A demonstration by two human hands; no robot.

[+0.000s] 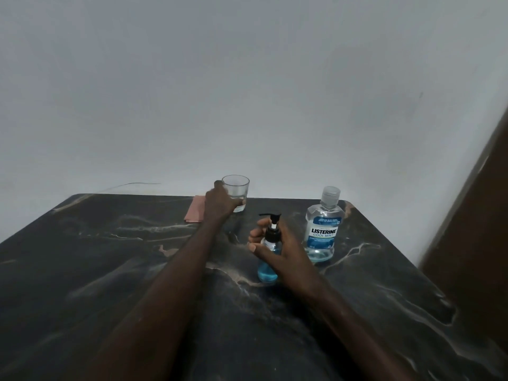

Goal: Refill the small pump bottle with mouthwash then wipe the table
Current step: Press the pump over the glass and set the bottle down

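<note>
Through the head camera, my left hand [220,202] is wrapped round a clear glass tumbler [238,188] at the far edge of the dark marbled counter [110,270]. I judge it is gripped there to be lifted or moved aside. My right hand [277,251] curls round the neck of the small clear pump bottle [267,274], which stands upright mid-counter with a black pump on top and blue liquid showing in its lower part. It looks like a steadying grip, probably for unscrewing the pump. Just to its right stands the clear plastic mouthwash bottle [321,232], cap on, labelled "LISTERINE COOL MINT"; the smaller print is unreadable. A folded pink cloth [193,213] lies beside the tumbler, handy for wiping.
</note>
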